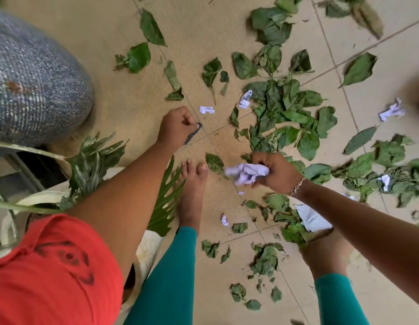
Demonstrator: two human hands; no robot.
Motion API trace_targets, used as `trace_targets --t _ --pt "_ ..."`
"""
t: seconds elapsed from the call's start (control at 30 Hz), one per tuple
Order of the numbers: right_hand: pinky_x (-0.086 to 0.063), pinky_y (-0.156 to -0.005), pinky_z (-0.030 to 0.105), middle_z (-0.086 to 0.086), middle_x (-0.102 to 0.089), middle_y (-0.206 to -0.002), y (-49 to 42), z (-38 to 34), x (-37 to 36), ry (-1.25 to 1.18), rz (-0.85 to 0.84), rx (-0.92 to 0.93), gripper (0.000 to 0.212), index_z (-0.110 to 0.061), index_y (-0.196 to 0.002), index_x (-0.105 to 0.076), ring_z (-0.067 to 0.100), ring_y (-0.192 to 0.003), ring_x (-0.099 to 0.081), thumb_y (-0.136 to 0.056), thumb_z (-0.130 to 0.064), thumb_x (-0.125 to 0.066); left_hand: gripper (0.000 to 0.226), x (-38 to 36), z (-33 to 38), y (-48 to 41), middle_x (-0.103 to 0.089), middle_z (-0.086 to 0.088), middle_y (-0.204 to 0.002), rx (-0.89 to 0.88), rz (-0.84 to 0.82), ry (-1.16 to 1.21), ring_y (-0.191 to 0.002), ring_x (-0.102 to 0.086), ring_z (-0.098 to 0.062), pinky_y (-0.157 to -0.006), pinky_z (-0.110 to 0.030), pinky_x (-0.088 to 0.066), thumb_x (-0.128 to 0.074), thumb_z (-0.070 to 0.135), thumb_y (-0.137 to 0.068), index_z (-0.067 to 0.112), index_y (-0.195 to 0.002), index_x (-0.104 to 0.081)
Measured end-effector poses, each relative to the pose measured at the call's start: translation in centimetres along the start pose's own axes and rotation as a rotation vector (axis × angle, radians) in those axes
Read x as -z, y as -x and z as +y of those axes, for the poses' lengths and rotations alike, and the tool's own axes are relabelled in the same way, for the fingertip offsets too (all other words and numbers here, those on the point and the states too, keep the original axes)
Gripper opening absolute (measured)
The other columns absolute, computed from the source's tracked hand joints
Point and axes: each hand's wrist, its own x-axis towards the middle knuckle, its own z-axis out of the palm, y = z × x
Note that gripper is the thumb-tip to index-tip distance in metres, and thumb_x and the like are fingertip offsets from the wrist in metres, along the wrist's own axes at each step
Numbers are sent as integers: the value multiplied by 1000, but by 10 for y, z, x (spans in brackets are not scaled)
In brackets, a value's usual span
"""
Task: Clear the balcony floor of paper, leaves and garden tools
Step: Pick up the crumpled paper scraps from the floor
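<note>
One printed paper scrap [206,110] is lying flat on the floor [124,66], just at one o'clock from the left hand [176,125], which is being clenched on a dark strip [192,134]; crumpled paper [247,174] is being gripped by the farther right hand [275,172].

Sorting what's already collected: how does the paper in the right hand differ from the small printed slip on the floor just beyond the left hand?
The paper wad is crumpled into a bunch; the printed slip lies flat. The wad is clearly larger than the slip. The wad is gripped in the right hand off the tiles; the slip rests loose on the floor, just beyond the left hand. The slip shows dark print; none is visible on the wad. Both are white paper.
</note>
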Motion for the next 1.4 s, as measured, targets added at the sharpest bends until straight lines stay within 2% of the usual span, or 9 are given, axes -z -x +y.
trace_targets --t 0.27,0.4,0.5,0.6,0.73,0.87,1.03,1.2,1.4 --pt "-37 -75 25 15 -58 -95 -47 -22 35 227 -96 12 35 -5 -111 -62 24 -93 -48 -78 8 -59 18 -16 37 -9 -66 -14 -93 -143 102 -336 -76 -58 -30 -61 -34 -39 -44 16 -94 8 -107 -54" --pt "-44 -66 16 -1 -59 -75 -53 -30 52 22 -246 -91 19 -12 -84 -64 5 -68 -55 -72 -3 -75 40 -25 42 -19 -66 -11 -102 -173 86 -609 -89 -61 -30 -65 -33 -39 -60 30 -89 11 -120 -44" --pt "-41 -59 10 -11 -59 -51 -53 -34 55 -80 -107 -178 21 -14 -62 -71 -3 -49 -51 -82 -18 -67 39 -25 37 -26 -65 -12 -104 -175 57 -674 -92 -61 -30 -70 -33 -42 -64 27 -87 10 -117 -46" --pt "-31 -49 19 -4 -41 -38 -58 -24 63 146 65 -241 47 -16 -40 -51 4 -40 -37 -82 -27 -69 15 -24 31 -31 -64 -9 -99 -213 41 -630 -90 -59 -25 -64 -27 -37 -62 17 -88 9 -100 -58" --pt "-39 -59 27 15 -58 -71 -61 -29 71 530 154 -188 36 -13 -107 -68 21 -68 -52 -75 -30 -68 9 -24 27 -27 -64 -7 -95 -233 13 -602 -83 -57 -21 -60 -27 -29 -57 15 -90 9 -87 -63" --pt "-43 -66 30 10 -68 -90 -72 -52 66 988 229 -32 26 -25 -111 -63 32 -84 -62 -87 -32 -57 11 -23 21 -15 -57 -8 -96 -192 119 -531 -79 -55 -25 -58 -29 -31 -56 17 -91 8 -88 -62" --pt "-27 -47 24 2 -39 -57 -98 -60 57 1241 204 -33 28 -19 -124 -44 20 -51 -41 -96 -21 -45 22 -24 18 -11 -58 -4 -103 -187 144 -474 -85 -56 -22 -63 -28 -34 -64 15 -86 14 -105 -54" --pt "-32 -50 27 4 -36 -57 -110 -50 53 1291 165 -26 22 -10 -109 -56 22 -58 -43 -93 -4 -42 7 -23 18 -15 -58 -5 -101 -191 96 -454 -84 -56 -21 -65 -28 -39 -61 13 -87 14 -93 -63" --pt "-45 -64 26 6 -68 -91 -82 -48 65 961 267 -106 21 -23 -107 -66 24 -76 -60 -87 -25 -57 8 -31 27 3 -66 -8 -89 -82 238 -201 -76 -63 -23 -61 -36 -49 -56 8 -89 7 -82 -59"
